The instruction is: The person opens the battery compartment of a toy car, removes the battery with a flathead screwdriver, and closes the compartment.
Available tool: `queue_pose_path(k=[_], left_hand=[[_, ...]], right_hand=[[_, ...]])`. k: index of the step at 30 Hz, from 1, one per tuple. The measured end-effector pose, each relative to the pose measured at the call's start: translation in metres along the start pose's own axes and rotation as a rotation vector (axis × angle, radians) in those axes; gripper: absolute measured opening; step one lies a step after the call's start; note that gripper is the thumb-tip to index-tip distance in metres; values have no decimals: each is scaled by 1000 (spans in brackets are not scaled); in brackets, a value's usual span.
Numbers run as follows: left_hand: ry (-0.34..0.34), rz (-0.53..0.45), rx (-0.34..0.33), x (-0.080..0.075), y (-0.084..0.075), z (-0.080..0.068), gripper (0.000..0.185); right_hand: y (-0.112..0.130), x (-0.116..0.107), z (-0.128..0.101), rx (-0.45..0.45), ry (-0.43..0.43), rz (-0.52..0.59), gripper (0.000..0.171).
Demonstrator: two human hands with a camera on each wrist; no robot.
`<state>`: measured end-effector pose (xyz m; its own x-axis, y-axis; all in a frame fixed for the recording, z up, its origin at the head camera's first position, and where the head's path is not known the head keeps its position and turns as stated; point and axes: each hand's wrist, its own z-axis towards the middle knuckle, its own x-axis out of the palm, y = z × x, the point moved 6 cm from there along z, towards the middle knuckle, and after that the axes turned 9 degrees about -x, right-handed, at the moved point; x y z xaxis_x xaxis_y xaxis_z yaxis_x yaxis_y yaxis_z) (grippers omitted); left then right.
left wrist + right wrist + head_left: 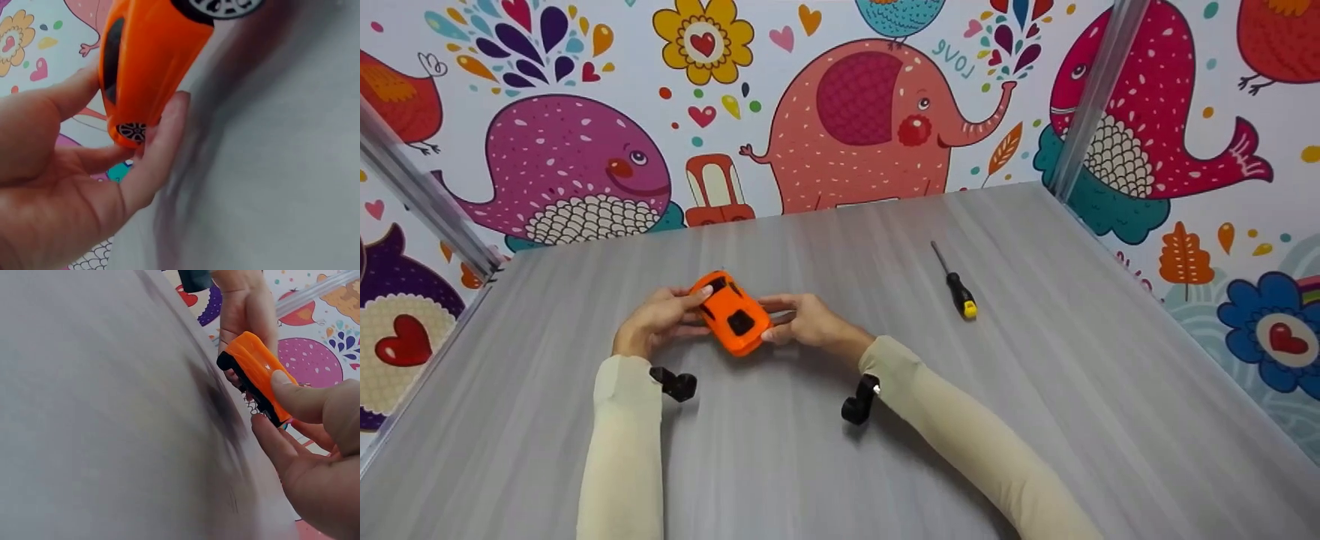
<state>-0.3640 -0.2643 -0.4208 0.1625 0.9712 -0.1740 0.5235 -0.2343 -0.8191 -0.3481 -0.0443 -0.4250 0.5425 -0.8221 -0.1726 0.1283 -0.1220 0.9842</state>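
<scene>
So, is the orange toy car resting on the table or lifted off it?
Lifted: both hands, left hand and right hand, hold the orange toy car above the table, its wheel in the air.

Toy car (730, 313) was bright orange w/ black windows and a black underside; wheels had silver-grey spoked hubs in black tyres. Screwdriver (956, 289) had a black handle w/ yellow end cap and dark metal shaft. Table (1035, 390) was pale grey w/ faint lighter streaks. Sleeves (622, 442) were cream. Wrist cameras (859, 401) were black. Wall (585, 90) was white, printed w/ cartoon animals: salmon-pink elephant w/ white dashes, purple whale w/ white spots and scaled belly, magenta whale on teal, plus a yellow flower, hearts, orange leaves and a blue flower.
</scene>
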Motion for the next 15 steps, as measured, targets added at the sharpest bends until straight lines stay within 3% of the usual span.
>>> queue_pose_path(k=[6,15], left_hand=[[10,-82,31,9,5,-2,80],[-49,-134,-10,20,17,-13,71]], right_hand=[[-7,-13,-8,-14,-30,61,56],[-10,-21,-17,43,-87,240,47]])
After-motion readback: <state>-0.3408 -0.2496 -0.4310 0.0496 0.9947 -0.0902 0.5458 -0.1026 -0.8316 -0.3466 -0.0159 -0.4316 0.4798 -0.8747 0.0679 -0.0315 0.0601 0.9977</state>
